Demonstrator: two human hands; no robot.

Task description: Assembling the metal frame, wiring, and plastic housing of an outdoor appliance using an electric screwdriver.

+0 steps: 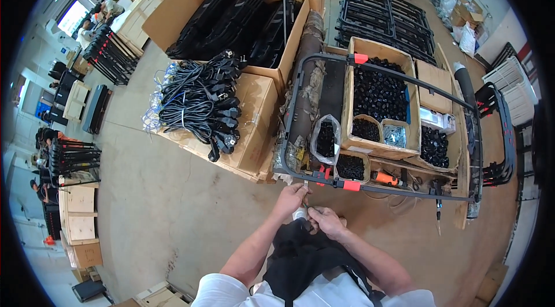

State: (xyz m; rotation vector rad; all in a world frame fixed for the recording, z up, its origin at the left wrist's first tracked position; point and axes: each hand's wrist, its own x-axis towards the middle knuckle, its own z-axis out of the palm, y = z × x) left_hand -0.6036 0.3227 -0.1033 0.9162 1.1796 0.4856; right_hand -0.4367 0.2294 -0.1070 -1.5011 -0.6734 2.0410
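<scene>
Here we have the left hand (293,198) just below the near bar of the black frame (417,194), the right hand (328,221) lower and nearer the body. Fingers curl in on both, but we cannot tell whether they clamp anything. The frame, slim tubing with rounded corners and bright red clips (352,186), spans the bench; beneath it we spot glossy, pebble-like black pieces (376,93), and leftward, smooth looping cables (188,108) on brown cardboard (254,116).

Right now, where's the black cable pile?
Head view, left of centre: the black cable pile lies on a cardboard box, on the near side of the open carton.
</scene>
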